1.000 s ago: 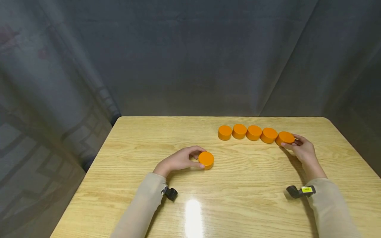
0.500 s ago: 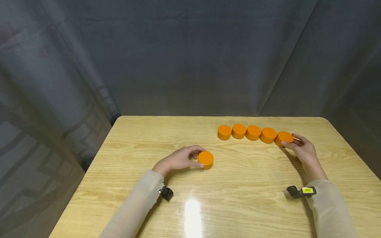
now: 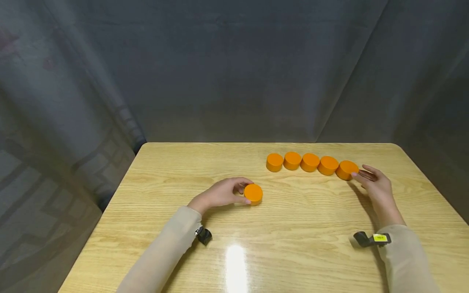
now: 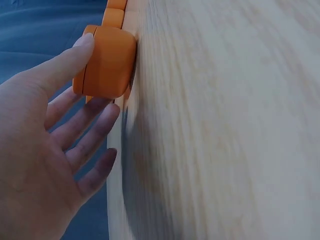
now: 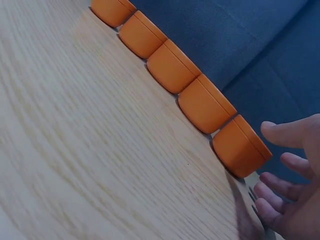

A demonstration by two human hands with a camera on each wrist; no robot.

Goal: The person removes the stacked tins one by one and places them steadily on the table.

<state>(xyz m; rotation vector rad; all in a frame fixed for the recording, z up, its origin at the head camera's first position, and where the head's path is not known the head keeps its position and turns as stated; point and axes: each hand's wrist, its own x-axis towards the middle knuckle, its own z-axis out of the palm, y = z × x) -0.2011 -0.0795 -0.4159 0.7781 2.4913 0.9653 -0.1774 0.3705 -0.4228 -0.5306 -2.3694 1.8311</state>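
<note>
My left hand pinches a round orange lidded box between thumb and fingers, left of the table's middle. The left wrist view shows the thumb on the edge of the held box, near a seam below its top. Whether its base touches the table, I cannot tell. Farther back, several matching orange boxes stand side by side in a slightly curved row. Beside the rightmost box is my right hand. The right wrist view shows that hand's thumb and fingers spread, apart from the rightmost box.
The wooden table has a rounded back edge just behind the row. Dark grey curtains hang behind it and at both sides. Small black cameras are strapped to both sleeves. A bright reflection lies near the front.
My right hand has drawn back to the right and its fingers have come off the rightmost box. The left hand keeps its hold, with its box slightly farther back. The head view has shifted a little.
</note>
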